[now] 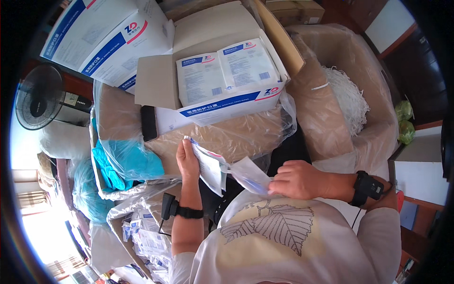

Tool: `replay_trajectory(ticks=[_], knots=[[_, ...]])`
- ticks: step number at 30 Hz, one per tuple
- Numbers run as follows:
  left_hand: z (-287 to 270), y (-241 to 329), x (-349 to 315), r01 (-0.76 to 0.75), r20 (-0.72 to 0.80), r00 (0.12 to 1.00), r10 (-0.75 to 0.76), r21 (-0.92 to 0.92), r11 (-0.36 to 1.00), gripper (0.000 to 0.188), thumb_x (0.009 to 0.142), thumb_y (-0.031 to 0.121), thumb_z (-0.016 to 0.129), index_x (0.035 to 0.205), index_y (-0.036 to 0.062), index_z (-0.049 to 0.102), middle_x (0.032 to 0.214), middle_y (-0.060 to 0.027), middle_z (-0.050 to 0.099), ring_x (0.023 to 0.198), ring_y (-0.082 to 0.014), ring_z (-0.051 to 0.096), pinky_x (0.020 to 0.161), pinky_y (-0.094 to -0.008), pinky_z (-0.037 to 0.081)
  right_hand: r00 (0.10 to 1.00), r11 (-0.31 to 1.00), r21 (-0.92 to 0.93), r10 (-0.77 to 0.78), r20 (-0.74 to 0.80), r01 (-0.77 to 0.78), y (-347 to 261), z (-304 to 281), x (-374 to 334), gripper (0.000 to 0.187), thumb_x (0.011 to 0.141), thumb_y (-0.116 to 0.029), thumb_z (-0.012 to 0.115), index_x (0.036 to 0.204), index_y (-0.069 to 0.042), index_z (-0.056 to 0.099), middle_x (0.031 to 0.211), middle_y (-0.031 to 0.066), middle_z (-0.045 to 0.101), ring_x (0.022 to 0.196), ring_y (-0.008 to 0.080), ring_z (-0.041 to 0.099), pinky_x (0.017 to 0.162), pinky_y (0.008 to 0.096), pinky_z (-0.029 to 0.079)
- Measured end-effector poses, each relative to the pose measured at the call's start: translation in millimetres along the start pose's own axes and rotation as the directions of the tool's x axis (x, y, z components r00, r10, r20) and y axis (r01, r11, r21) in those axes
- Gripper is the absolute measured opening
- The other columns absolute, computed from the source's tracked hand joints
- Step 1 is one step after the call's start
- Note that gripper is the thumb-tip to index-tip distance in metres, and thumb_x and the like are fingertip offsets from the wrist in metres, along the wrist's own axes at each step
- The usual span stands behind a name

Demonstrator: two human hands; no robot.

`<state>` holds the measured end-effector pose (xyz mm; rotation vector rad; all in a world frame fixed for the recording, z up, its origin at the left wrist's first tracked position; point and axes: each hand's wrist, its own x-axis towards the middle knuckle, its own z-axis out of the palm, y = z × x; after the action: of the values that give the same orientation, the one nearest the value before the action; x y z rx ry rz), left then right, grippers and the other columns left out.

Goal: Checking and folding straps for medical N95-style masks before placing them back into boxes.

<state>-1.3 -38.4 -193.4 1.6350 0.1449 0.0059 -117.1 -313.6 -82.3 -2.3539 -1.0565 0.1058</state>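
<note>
My left hand (188,160) is closed on the top edge of a flat white mask packet (213,171) with blue and red print, held upright over my lap. To its right, my right hand (295,180) pinches the lower corner of a paler, partly see-through packet (249,176). The two packets meet or overlap at their near edges; I cannot tell whether they are joined. Just beyond my hands stands an open white carton (222,106) with a blue stripe, packed with two rows of flat mask packets (246,64).
Closed white cartons (109,40) stand at the far left. A plastic-lined box (345,71) on the right holds white cord-like strands (347,97). Blue-green cloth (113,165) lies in a box at left, above a box of loose packets (149,239). A dark phone (149,123) rests beside the open carton.
</note>
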Motion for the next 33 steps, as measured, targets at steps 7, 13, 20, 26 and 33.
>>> replay_trajectory(ticks=[7,13,20,26,33], knots=[[26.0,50.6,-21.7,-0.424,0.376,0.869,0.321,0.233,0.875,0.02,0.089,0.014,0.045,0.08,-0.0005,0.056,0.066,-0.0107,0.054,0.056,-0.0195,0.05,0.053,-0.0288,0.039,0.921,0.957,0.067,0.291,-0.259,-0.284,11.1,-28.8,12.0,0.018,0.083,-0.023,0.053,0.089,-0.007,0.057,0.083,0.0099,0.058,0.078,0.0275,0.057,0.065,0.0355,0.045],[39.4,72.2,-22.2,-0.609,0.414,0.763,0.496,0.202,0.767,0.022,0.091,0.015,0.042,0.083,-0.0002,0.056,0.068,-0.0052,0.054,0.059,-0.0136,0.049,0.056,-0.0252,0.039,0.943,0.9,0.312,0.331,-0.032,-0.305,14.2,-0.6,50.1,0.016,0.083,-0.02,0.05,0.088,-0.006,0.056,0.079,0.0124,0.06,0.074,0.0309,0.058,0.063,0.0393,0.044],[35.5,69.8,-28.3,-0.582,0.377,0.799,0.469,0.284,0.762,0.012,0.085,0.01,0.05,0.083,0.0007,0.059,0.069,-0.0135,0.055,0.062,-0.029,0.055,0.055,-0.0331,0.042,0.924,0.875,0.323,0.383,-0.01,-0.36,10.8,18.1,62.9,0.016,0.08,-0.018,0.055,0.091,-0.006,0.058,0.08,0.0105,0.061,0.073,0.0286,0.059,0.062,0.0362,0.045],[39.6,66.5,-38.1,-0.555,0.359,0.82,0.446,0.308,0.772,0.013,0.085,0.011,0.05,0.085,0.001,0.059,0.072,-0.0141,0.056,0.064,-0.0293,0.056,0.057,-0.0334,0.043,0.879,0.819,0.374,0.476,-0.018,-0.436,14.7,35.3,72.4,0.014,0.075,-0.012,0.058,0.087,-0.005,0.056,0.078,0.009,0.058,0.07,0.0259,0.058,0.061,0.0345,0.044],[34.7,49.6,-34.2,-0.415,0.238,0.907,0.347,0.364,0.834,0.016,0.088,0.012,0.047,0.088,0.0008,0.058,0.075,-0.0151,0.058,0.067,-0.0305,0.057,0.059,-0.0336,0.044,0.866,0.797,0.511,0.466,-0.181,-0.322,16.7,45.3,75.2,0.011,0.077,-0.01,0.058,0.08,-0.004,0.049,0.07,0.0107,0.054,0.062,0.0278,0.054,0.056,0.0334,0.042]])
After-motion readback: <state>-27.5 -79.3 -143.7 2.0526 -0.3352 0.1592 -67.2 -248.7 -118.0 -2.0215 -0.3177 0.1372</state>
